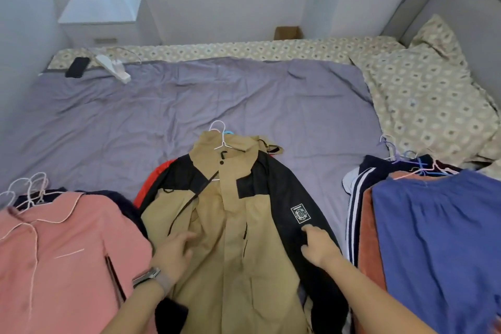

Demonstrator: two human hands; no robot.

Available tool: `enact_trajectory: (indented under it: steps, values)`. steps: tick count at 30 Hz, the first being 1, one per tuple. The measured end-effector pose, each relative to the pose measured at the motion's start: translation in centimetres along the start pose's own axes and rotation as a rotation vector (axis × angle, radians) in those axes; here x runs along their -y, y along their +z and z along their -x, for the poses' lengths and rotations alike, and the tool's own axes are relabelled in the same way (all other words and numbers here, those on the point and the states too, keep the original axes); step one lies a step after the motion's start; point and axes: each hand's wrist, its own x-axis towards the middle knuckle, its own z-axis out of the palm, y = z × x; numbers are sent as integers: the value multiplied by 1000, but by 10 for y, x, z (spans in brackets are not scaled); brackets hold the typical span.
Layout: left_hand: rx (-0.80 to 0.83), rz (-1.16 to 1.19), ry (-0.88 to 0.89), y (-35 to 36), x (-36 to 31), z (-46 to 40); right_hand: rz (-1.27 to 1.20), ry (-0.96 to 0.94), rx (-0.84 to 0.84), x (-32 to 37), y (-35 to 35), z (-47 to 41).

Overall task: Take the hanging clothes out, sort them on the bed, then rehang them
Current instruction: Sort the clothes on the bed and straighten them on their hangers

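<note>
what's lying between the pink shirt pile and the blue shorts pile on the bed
In the head view, the tan and black jacket on its white hanger lies between them, with both hands, left and right, resting on it.

Pink shirt [62, 257]: cut off by left and bottom edges; covers most of a dark garment [119, 203].
Tan-and-black jacket [233, 225]: hem cut off at bottom edge; hides all but a sliver of a red garment [154, 182].
Blue garment [439, 241]: cut off at right and bottom edges; overlies an orange garment [370, 238] and a striped navy garment [357, 192].
Sleeve patch [300, 214]: print too small to read.
Dark flat object [77, 67] at far corner: too small to identify.
</note>
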Motion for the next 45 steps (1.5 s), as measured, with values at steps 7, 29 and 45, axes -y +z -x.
enact_trajectory:
  steps: [7, 29, 45]
  values:
    - [139, -41, -70, 25, -28, -25, -92, -22, -62, -16, -32, -93]
    - [207, 19, -313, 42, 33, -24, -114, -292, -24, 102, -58, -281]
    - [-484, -61, -31, -29, -59, -65, -487, -363, -95, 17, -86, -21]
